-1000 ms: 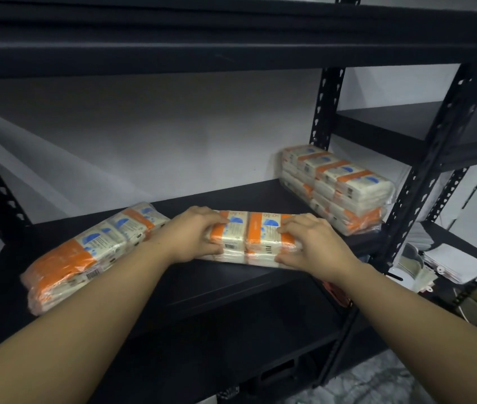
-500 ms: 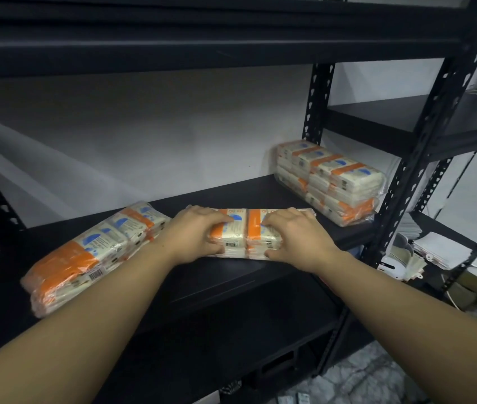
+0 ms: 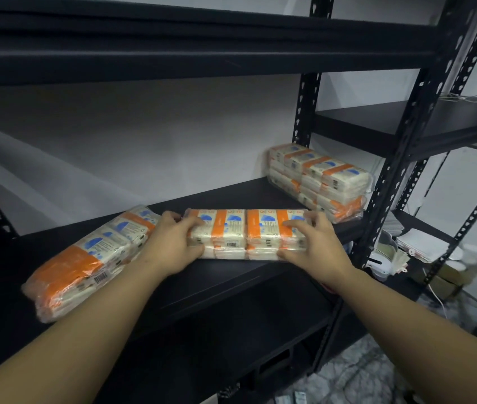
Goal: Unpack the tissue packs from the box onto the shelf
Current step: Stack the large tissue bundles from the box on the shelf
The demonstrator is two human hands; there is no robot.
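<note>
We take the black shelf board point(image 3: 231, 275) as our landmark. Near its front edge, at the middle, lies the tissue pack point(image 3: 246, 233) we are handling, its long side running along that edge. Our left hand point(image 3: 173, 246) grips the pack's left end, fingers curled over the top and thumb against the front face. Our right hand point(image 3: 316, 246) grips the right end the same way, fingers on top, thumb low on the front.

We count three lots of tissue packs on this board. At the left end a second tissue pack point(image 3: 91, 260) lies slanted, its near corner at the board's front edge and its far end just beside our left hand. At the right end, toward the back, a stack of tissue packs point(image 3: 321, 179) stands two layers high, close to the perforated upright post point(image 3: 400, 158); the held pack's right end comes near the stack's front corner, and we cannot tell whether they touch.

Behind the held pack the board is bare back to the white wall point(image 3: 143, 147), between the slanted pack and the stack. Overhead, the upper shelf beam point(image 3: 173, 51) leaves tall room above all the packs.
</note>
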